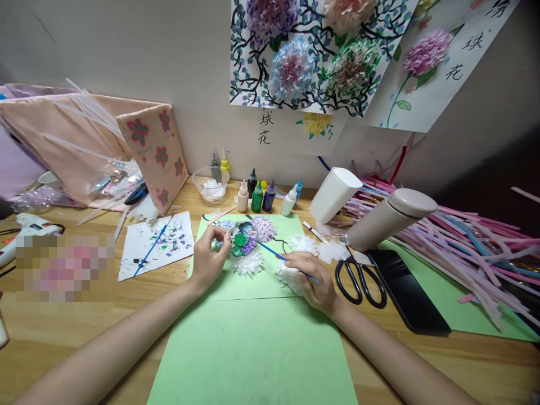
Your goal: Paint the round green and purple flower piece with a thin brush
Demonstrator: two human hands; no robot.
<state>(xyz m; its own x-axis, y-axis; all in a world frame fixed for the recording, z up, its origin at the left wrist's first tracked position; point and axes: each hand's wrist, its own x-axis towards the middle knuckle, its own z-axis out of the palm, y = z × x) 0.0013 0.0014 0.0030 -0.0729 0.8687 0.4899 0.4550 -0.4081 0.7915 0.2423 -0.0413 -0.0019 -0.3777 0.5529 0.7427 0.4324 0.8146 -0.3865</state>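
My left hand [212, 252] pinches the edge of a small round paint palette [241, 239] with green, purple and pale blue paint in its wells. In my right hand [313, 279] is a thin blue paintbrush [272, 251], its tip at the palette's right side. Beneath both hands lies a light green sheet [253, 349]. White paper flowers [247, 264] sit on the sheet, one of them partly under my right hand. Behind the palette is a lilac paper flower [264, 228]; a pale blue one is mostly hidden by my left hand.
Several paint bottles [269, 197] stand behind the sheet, near a clear bowl [210, 184]. To the right are black-handled scissors [360, 284], a phone [410, 291] and a tilted bottle [390, 219]. Paint-spotted paper [157, 244] with another brush lies left, near a glue gun [34, 230].
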